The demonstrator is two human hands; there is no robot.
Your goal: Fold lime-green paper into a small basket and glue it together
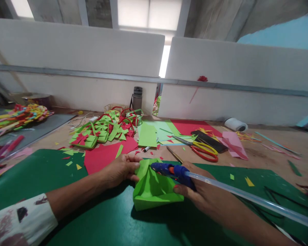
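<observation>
My left hand pinches the upper left edge of a folded light-green paper that lies on the dark green mat. My right hand grips a blue glue gun with a long clear glue stick trailing back to the right. The gun's nozzle points left, over the top fold of the green paper. A red paper sheet lies just behind my left hand.
Behind lie a pile of green and red paper cut-outs, scissors with red and yellow handles, a black phone, a pen, a grey bottle, a tape roll, pink paper and coloured strips at far left. White partition panels close the back.
</observation>
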